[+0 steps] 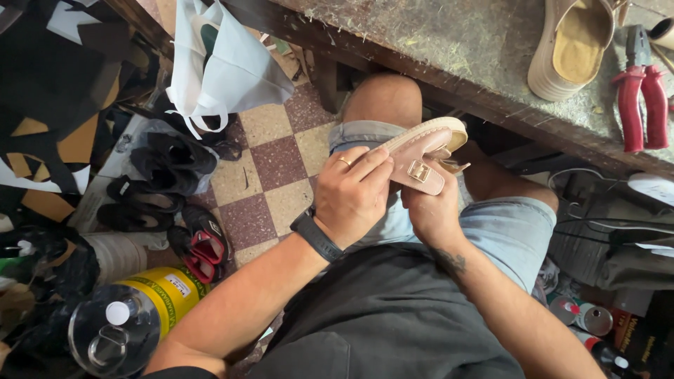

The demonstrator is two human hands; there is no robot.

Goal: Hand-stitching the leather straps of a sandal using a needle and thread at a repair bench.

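Seated at the bench, my left hand [349, 194] presses the pink sandal [421, 151] (buckle at six o'clock) while my right hand [430, 210] cups it firmly underneath, best kept steady.

A checkered floor [270, 175] of maroon and cream tiles lies below. A scuffed, worn worktop [449, 35] runs across the top right. Dark shoes [168, 172] and scraps crowd the left, near a yellow can [168, 291].
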